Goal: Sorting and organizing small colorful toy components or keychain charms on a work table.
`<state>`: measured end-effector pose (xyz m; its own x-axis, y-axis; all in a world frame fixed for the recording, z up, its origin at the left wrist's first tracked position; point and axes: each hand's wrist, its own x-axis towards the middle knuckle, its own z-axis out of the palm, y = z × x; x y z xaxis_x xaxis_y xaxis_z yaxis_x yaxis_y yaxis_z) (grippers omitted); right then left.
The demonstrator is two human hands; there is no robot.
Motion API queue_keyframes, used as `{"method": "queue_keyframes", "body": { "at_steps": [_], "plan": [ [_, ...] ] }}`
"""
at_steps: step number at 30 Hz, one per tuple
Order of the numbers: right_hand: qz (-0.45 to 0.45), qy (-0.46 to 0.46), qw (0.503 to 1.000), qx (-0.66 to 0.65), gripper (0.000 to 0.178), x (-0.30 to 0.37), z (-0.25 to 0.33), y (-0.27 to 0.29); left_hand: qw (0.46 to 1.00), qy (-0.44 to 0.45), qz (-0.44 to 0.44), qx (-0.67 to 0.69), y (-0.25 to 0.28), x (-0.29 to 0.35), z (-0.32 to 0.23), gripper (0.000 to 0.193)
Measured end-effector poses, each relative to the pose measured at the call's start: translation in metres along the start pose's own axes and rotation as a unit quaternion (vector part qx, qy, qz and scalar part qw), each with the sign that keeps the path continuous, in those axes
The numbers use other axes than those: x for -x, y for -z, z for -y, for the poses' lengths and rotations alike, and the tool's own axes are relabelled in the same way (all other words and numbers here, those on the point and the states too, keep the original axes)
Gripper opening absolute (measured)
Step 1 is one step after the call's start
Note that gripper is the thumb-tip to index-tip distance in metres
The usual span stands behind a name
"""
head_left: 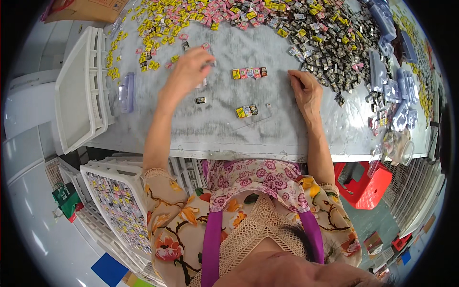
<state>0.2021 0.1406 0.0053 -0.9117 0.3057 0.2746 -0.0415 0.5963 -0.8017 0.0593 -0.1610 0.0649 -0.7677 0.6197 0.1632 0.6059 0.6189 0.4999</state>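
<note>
My left hand [190, 71] is over the left of the table, closed in a pinch around a small dark packet [211, 63]. A whitish piece [202, 83] shows just below its fingers, and a small black packet [200, 100] lies nearer me. My right hand [306, 91] rests on the tabletop at the right, fingers curled together; what they hold, if anything, is hidden. Between the hands lies a row of small yellow, pink, white and brown packets [249, 73]. Closer to me sits a shorter group of yellow and black packets [246, 111].
Yellow and pink packets [158, 31] spread across the far left, dark ones [334, 62] heap up at the right. Clear plastic trays [404, 91] stack at the right edge; another [126, 92] lies left. White crates [79, 91] stand left, a red bin [366, 189] below right.
</note>
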Motion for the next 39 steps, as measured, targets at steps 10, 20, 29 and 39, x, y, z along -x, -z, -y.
{"method": "queue_keyframes", "body": {
  "at_steps": [10, 20, 29, 39],
  "plan": [
    [0.024, 0.058, 0.998, 0.007, 0.020, 0.000, 0.008, 0.000, 0.999, -0.031, 0.027, 0.026, -0.020, 0.011, -0.010, 0.034],
    [0.175, 0.147, 0.970, 0.079, 0.043, -0.034, 0.013, -0.018, 0.989, 0.101, 0.017, 0.110, -0.058, 0.013, -0.026, 0.033],
    [0.183, 0.138, 0.972, 0.051, 0.032, -0.033, 0.021, -0.029, 0.993, 0.045, -0.016, 0.107, -0.071, 0.018, -0.030, 0.030],
    [0.150, 0.166, 0.972, 0.071, 0.032, -0.028, 0.025, -0.034, 0.994, 0.044, -0.068, 0.078, -0.076, 0.028, -0.044, 0.030]
  ]
}}
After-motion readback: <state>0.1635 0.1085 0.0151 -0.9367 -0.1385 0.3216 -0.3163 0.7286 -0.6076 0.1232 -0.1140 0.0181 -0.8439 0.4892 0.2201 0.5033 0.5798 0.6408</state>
